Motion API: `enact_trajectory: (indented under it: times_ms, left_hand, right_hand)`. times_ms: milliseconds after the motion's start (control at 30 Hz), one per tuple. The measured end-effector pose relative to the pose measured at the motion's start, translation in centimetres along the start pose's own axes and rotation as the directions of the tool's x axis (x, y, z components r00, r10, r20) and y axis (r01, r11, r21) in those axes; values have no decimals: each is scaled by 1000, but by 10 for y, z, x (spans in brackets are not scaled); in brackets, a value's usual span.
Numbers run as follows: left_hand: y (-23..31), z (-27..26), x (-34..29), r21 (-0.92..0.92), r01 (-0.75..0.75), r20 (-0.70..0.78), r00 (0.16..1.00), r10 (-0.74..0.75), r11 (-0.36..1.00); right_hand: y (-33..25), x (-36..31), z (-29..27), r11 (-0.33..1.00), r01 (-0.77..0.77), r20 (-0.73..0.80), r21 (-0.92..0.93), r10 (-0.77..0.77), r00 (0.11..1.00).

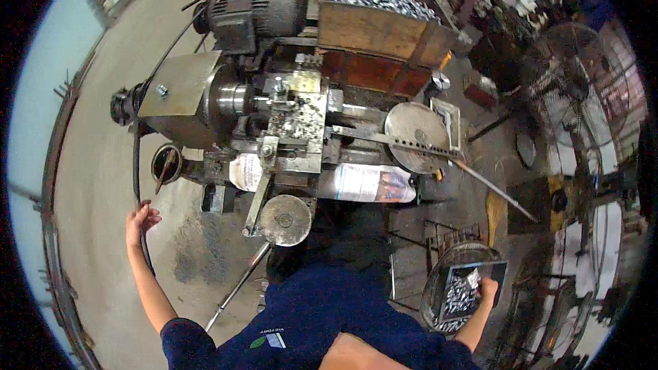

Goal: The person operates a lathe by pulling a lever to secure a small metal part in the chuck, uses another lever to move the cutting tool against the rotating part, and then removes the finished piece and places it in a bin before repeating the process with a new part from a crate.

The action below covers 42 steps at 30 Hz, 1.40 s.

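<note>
While the left hand [140,223] hangs with fingers spread, holding nothing, beside a thin black cable [137,164] at 9 o'clock of the lathe [288,120], the right hand [486,291] closes on small metal parts [460,298] in a round basin [439,281] at 4 o'clock.

Grey concrete floor [103,185] is spreading out beyond the left hand, oil stains darkening it just to that hand's right. A pale blue wall [48,48] is curving past the left hand's far side, daylight washing over it. Well ahead of both hands, a wooden crate [377,27] is sitting heaped with metal pieces. A standing fan [582,89] is looming above the right hand.
</note>
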<state>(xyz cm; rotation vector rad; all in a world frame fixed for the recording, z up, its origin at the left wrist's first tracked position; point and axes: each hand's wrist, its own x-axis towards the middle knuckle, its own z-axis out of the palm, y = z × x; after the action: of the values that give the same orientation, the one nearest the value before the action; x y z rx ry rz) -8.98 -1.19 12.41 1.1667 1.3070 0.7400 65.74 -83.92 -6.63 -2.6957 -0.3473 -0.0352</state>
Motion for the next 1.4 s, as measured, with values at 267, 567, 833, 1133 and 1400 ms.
enact_trajectory:
  times_ms: [267,567,833,1133,1400]
  left_hand:
    - [10,-2,-17,121,-57,-78,995,67,991]
    - [25,15,-64,933,23,-187,882,432,359]
    - [-3,21,-110,808,196,-403,872,277,556]
    - [-3,15,-96,867,163,-351,871,344,471]
    - [-4,-140,-38,917,398,-337,818,466,-35]
  right_hand:
    - [-413,21,-56,840,249,98,482,-334,938]
    - [-824,-52,0,-53,849,-21,526,-999,-50]
    - [-917,-67,77,22,983,354,183,-934,-45]
    - [-929,-72,75,398,757,400,518,-895,197]
    - [-936,-79,82,250,828,202,502,-965,168]
